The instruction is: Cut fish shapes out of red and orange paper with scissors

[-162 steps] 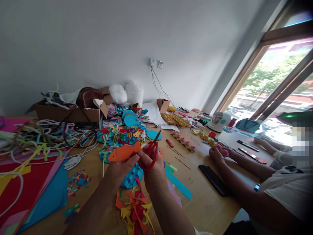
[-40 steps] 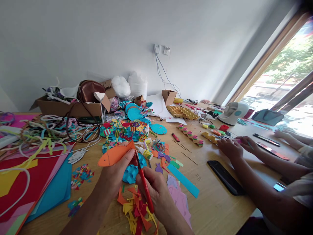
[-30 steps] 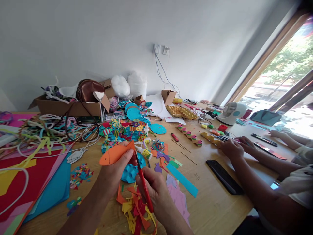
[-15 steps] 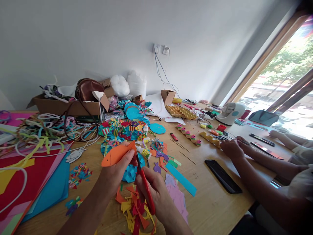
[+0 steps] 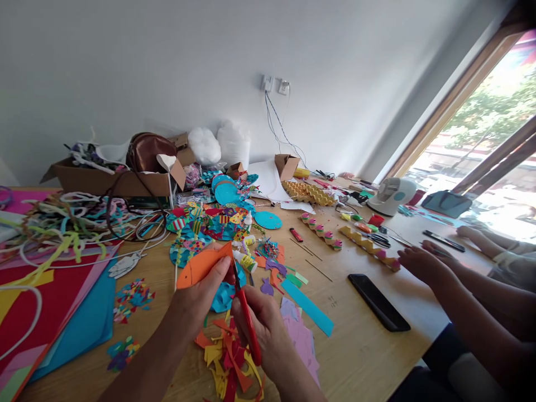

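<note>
My left hand (image 5: 205, 285) pinches an orange paper fish (image 5: 199, 268) near its tail, with the fish's head pointing left. Dark drawn lines and an eye mark show on the paper. Red-handled scissors (image 5: 250, 326) are gripped in my right hand (image 5: 268, 321), their blades upright against the tail end of the fish. Whether the blades are apart is hard to make out. Under my hands lies a heap of yellow, red and orange paper scraps (image 5: 228, 357). Blue crumpled paper (image 5: 221, 298) and a glue bottle (image 5: 245, 261) sit just behind the scissors.
Coloured paper sheets (image 5: 75, 324) and tangled cords (image 5: 71, 229) cover the left side. A cardboard box (image 5: 104, 184) stands behind. A phone (image 5: 379, 301), a blue paper strip (image 5: 307, 307) and egg-carton strips (image 5: 322, 231) lie rightward. Another person's hand (image 5: 427, 268) is at the right.
The view has shifted slightly. The other person's hands have moved right, away from the egg-carton strip, uncovering its pink end and another pair of scissors. My hands keep nearly the same pose.
</note>
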Available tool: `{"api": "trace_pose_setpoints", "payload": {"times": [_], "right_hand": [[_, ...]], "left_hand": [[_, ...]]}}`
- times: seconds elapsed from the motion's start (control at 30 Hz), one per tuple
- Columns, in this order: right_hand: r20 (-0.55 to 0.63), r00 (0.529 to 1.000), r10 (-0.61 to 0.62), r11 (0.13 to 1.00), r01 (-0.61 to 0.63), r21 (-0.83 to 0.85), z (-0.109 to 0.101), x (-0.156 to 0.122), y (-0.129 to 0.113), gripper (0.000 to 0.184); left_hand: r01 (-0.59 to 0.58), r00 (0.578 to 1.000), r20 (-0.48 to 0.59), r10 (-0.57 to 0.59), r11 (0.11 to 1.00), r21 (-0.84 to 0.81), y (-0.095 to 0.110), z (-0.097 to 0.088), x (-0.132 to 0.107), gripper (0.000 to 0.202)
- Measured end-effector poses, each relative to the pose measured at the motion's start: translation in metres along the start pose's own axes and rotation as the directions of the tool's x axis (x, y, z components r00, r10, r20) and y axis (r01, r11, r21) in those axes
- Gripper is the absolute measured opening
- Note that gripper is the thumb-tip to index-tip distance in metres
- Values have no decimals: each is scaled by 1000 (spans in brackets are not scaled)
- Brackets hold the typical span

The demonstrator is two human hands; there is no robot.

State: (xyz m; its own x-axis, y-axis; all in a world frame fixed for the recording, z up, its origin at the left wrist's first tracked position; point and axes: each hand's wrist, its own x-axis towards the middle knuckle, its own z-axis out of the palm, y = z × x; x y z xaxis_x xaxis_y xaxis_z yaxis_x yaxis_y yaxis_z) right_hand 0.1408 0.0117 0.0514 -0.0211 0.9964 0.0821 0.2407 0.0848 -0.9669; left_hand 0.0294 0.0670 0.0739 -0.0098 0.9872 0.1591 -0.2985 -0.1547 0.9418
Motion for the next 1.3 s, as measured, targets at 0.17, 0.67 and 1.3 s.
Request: {"api": "trace_pose_setpoints", "payload": {"times": [0.17,0.67,1.3], "right_hand": [[-21,1000,-1,1000,0,-29,-1,-1,0,31],[-24,1000,12,999,-13,-52,-2,-1,2,31],[17,1000,20,1000,-20,9,-3,-2,4,30]], "left_hand": [[30,999,28,-29,999,-23,-5,-3,1,11],[32,984,165,-60,985,169,11,-8,5,11],[50,985,155,-78,984,173,8,-5,1,11]]}}
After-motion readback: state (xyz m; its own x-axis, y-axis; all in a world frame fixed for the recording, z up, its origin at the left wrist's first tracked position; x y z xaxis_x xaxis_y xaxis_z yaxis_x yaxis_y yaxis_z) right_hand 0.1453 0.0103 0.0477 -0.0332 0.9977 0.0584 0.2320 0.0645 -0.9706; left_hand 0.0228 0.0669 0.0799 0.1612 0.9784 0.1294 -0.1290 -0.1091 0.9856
